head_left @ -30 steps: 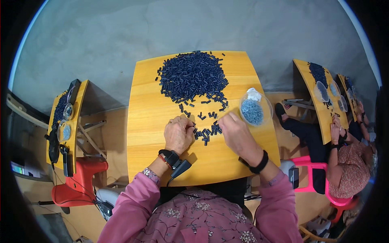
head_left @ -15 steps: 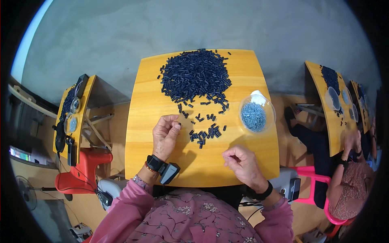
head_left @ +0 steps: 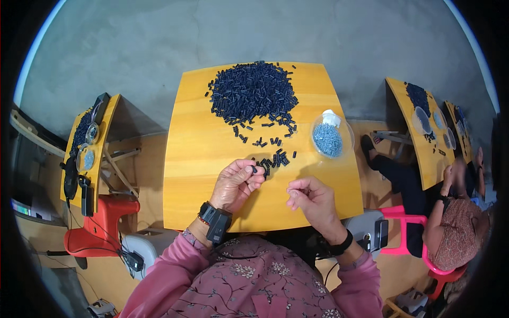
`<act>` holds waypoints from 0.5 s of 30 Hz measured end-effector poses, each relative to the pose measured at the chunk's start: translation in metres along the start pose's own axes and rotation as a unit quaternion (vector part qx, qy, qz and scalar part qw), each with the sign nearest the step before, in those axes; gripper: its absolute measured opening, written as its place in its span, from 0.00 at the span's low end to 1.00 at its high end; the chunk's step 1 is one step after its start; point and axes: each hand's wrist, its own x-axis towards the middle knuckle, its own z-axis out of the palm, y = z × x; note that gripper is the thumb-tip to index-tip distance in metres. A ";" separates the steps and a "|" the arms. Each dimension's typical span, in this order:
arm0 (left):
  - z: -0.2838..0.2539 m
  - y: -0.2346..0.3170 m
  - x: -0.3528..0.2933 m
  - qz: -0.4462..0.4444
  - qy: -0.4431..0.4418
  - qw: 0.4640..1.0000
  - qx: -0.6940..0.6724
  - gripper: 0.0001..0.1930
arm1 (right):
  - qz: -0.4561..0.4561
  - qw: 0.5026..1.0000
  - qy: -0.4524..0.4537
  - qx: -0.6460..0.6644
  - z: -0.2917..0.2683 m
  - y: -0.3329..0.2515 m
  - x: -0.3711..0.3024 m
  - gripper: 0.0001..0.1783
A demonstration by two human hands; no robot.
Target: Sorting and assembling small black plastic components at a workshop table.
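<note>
We've got the left hand (head_left: 237, 183) pinching one small black tube piece (head_left: 254, 170) between thumb and fingertips, lifted just off the yellow table (head_left: 196, 159) near the middle of its near half. The right hand (head_left: 313, 199) sits by the near right corner with fingers curled and thumb meeting the forefinger; whether there's anything tiny in that pinch we honestly can't tell.

The big heap of black pieces (head_left: 253, 93) is piled against the far edge, with stragglers trailing down to a small cluster (head_left: 275, 159) right beside the left hand, so the next ones look easy to grab. They read as short, matte, hard plastic cylinders.

Near the right edge there's a clear round dish (head_left: 331, 139) holding small blue-grey bits (head_left: 327, 140), plus something white at its far rim. The tabletop is smooth, glossy wood-look.
</note>
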 end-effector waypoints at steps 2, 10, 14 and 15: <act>-0.002 -0.002 -0.007 -0.008 -0.005 1.000 0.003 0.07 | -0.002 1.000 0.009 0.002 0.010 0.002 -0.001 0.06; -0.020 -0.012 -0.017 0.035 -0.046 0.998 -0.009 0.05 | -0.037 0.999 0.007 -0.023 0.051 0.013 0.015 0.08; -0.023 -0.013 -0.019 0.067 -0.039 0.997 0.014 0.06 | -0.019 0.999 0.002 -0.028 0.057 0.026 0.021 0.07; -0.027 -0.015 -0.018 0.069 -0.040 0.997 0.012 0.06 | -0.010 1.000 -0.005 -0.027 0.059 0.028 0.022 0.07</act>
